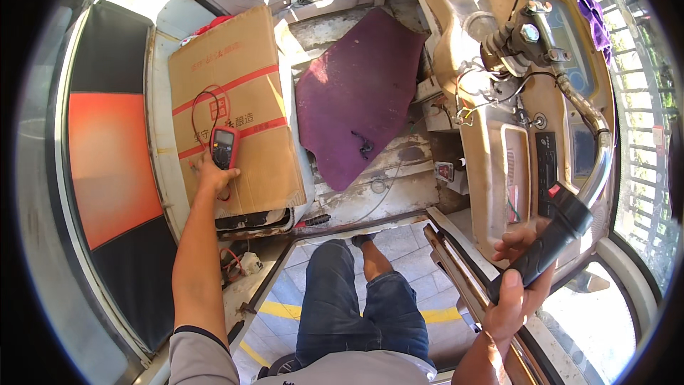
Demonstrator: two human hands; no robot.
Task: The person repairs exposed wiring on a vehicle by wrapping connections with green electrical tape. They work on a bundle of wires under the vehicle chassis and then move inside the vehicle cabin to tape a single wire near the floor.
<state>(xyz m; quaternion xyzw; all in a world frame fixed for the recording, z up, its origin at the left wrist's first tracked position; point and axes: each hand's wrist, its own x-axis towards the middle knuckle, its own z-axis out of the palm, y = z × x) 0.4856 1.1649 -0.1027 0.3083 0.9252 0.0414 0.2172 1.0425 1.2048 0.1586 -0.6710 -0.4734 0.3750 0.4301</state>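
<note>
My left hand closes around the lower end of a red and dark grey multimeter, which rests on a flat piece of brown cardboard. Thin red and black test leads curl on the cardboard beyond the meter. At the right, my right hand is wrapped around the black grip of a bent metal handlebar, thumb lying along it. A red button shows near the top of that grip.
A purple mat covers part of the worn cab floor, with a small dark cord on it. Loose wires hang from the beige dashboard. Below the cardboard lies a white connector. The doorway sill crosses before my legs.
</note>
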